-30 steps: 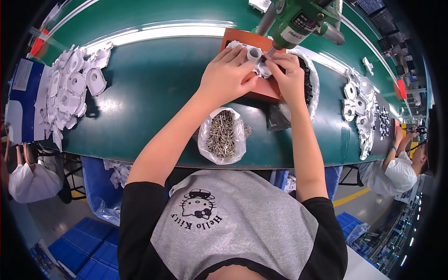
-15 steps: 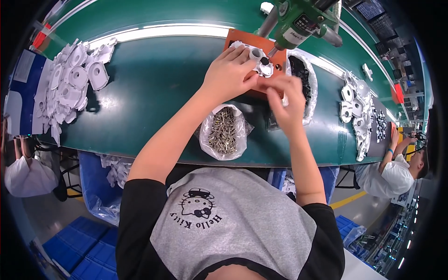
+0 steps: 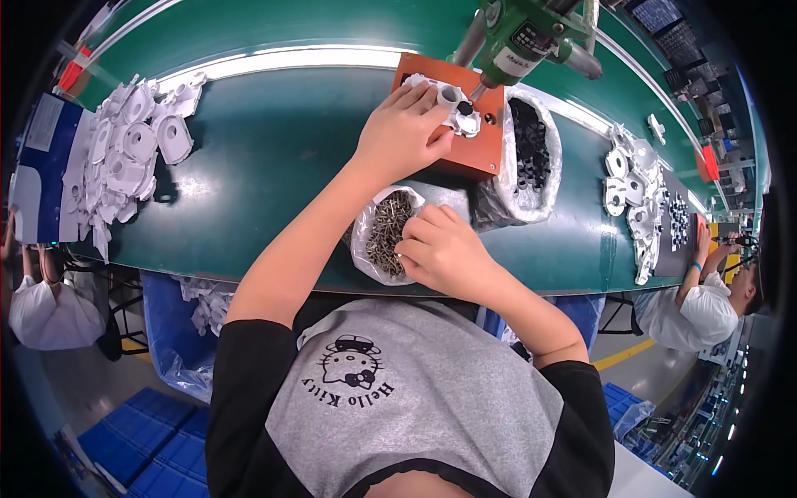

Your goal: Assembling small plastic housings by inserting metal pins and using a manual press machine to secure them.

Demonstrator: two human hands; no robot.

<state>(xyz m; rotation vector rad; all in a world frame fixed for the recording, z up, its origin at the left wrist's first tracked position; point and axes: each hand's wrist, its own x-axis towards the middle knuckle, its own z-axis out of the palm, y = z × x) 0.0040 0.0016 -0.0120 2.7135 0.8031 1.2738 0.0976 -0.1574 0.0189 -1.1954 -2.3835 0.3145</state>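
My left hand (image 3: pixel 404 131) presses and grips a white plastic part (image 3: pixel 465 124) with a round tube and a black piece (image 3: pixel 466 108) set in it. That part sits on an orange block (image 3: pixel 448 153) under the tip of a green machine head (image 3: pixel 519 41). Nearer to me, my right hand (image 3: pixel 444 249) is over the right side of a bag of small metal screws (image 3: pixel 387 228). Its fingers are curled with the tips pinched together among the screws; what they hold, if anything, is too small to make out.
Right of the block stands a plastic-lined container of black pieces (image 3: pixel 529 145). White plastic parts are heaped at the far left (image 3: pixel 124 149) and at the right (image 3: pixel 638 187). Blue bins (image 3: pixel 170 324) are below the table's front edge. A co-worker (image 3: pixel 697 303) sits at the right.
My right hand has moved from beside the orange block down and left to the bag of screws. My left hand keeps its grip; block and part have shifted slightly left in view.
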